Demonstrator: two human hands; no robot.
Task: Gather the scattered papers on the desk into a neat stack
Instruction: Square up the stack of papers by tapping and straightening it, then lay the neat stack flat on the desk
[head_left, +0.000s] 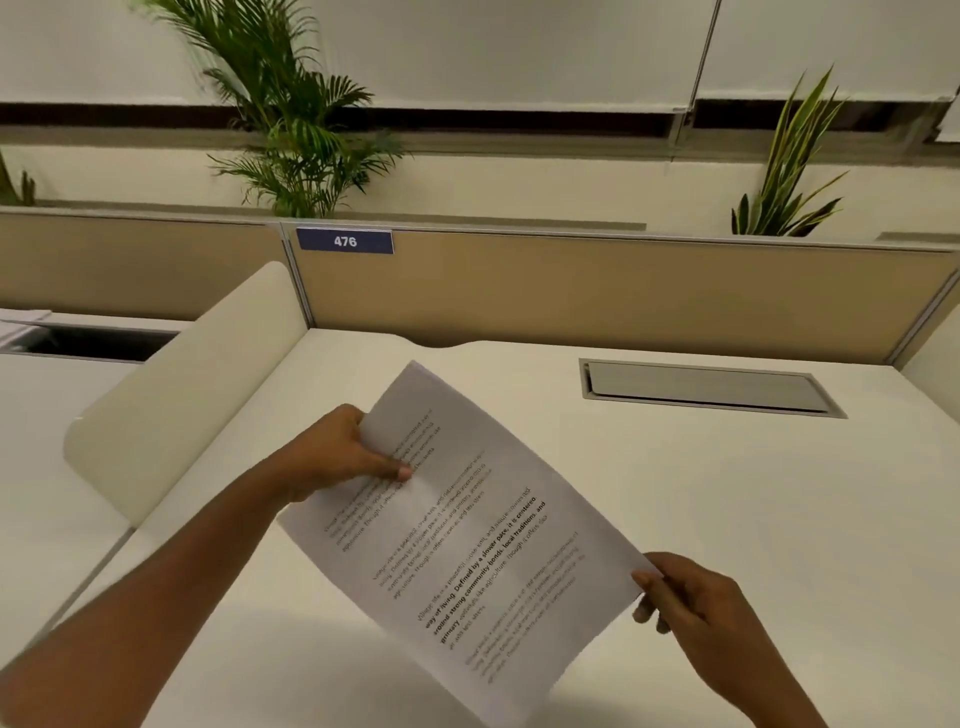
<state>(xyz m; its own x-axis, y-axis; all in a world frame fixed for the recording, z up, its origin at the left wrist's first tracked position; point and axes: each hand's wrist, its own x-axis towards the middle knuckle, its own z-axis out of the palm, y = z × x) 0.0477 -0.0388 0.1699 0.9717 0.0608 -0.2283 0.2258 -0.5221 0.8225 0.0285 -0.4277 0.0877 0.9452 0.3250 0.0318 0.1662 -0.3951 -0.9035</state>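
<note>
You are holding the papers (462, 525) above the counter (727, 493) middle, left grip (337, 457) and right grip (675, 592) pinching opposite edges. Light, floppy, probably several sheets; keep pinching the edges.

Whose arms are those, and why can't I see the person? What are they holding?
There is no machine here. The picture comes from a small camera worn on a person's head, looking forward and down, so you see only their arms, just as you see your own. The left hand pinches one edge of a white printed bundle of papers, and the right hand pinches the opposite corner, holding it tilted above the cream-white desk. On the desk I see a grey metal cable hatch set into the top, and no loose sheets in this view. Behind stand a tan divider panel with a blue sign reading 476 and two green leafy plants.
</note>
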